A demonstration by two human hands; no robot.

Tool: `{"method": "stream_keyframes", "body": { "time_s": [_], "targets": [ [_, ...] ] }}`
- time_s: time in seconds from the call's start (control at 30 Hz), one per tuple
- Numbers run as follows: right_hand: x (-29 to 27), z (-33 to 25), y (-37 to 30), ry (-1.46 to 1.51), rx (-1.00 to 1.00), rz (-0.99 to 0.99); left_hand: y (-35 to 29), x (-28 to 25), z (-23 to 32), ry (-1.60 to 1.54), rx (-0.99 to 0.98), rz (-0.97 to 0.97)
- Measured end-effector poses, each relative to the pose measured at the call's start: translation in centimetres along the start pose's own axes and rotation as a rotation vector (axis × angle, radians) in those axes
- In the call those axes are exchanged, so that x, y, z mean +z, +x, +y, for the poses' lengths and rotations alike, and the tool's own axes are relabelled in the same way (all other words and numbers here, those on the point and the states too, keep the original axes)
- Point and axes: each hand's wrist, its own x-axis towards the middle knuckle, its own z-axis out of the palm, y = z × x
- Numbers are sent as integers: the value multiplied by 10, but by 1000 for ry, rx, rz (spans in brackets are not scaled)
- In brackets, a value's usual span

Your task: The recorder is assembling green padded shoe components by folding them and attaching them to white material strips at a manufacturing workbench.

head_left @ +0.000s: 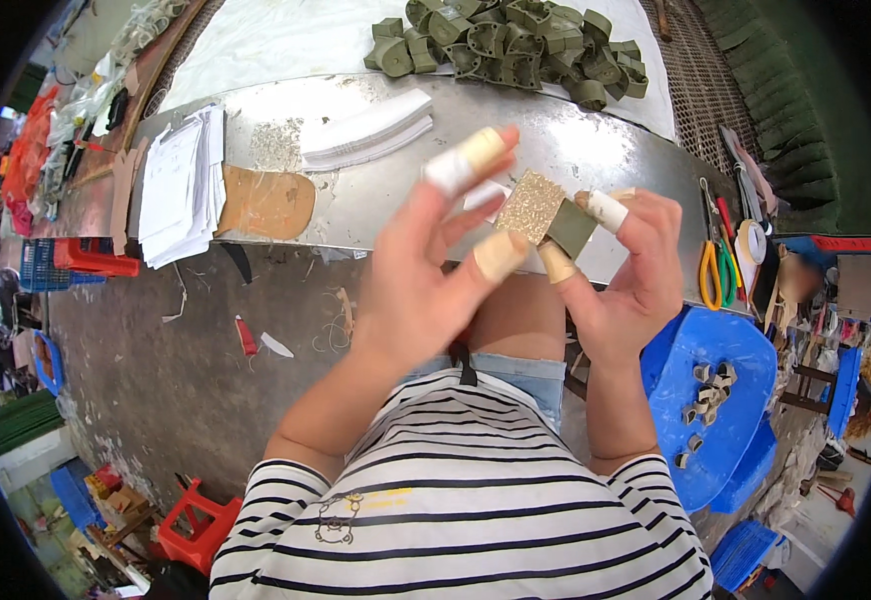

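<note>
Between the thumb and fingers of my right hand [628, 262] is a small block, olive green on one side [573, 230], with a speckled gold square [531, 207] on its other side. My left hand [421, 270] is beside it, slightly blurred, fingers spread apart, its thumb close to the lower edge of the gold square; whether it touches is hard to tell. Pale wraps cover several fingertips on both hands. Beyond them, on the metal table [356, 215], lies a stack of curved white strips [368, 133]. A heap of hollow olive-green blocks [511, 45] lies on white sheeting [256, 50].
Loose white papers [184, 185] and a brown rounded piece [268, 200] lie at the table's left. Scissors with yellow handles [709, 275] and a tape roll [752, 243] are at its right end. A blue basin [721, 400] holding small pieces stands lower right; a red stool [199, 525] lower left.
</note>
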Motion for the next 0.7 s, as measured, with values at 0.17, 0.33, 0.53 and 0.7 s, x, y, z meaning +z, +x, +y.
{"method": "stream_keyframes", "body": {
  "time_s": [0.17, 0.33, 0.53, 0.7],
  "targets": [
    [-2, -1, -8, 52, 41, -52, -3, -7, 3, -543, -474, -27],
    [2, 15, -20, 1030, 993, -40, -4, -14, 3, -612, -366, -6],
    [-5, 22, -30, 1337, 1103, -132, -6, -11, 0, -281, -241, 72],
    [-1, 0, -24, 901, 842, -87, -10, 6, -1, -3, -172, 223]
  ]
}}
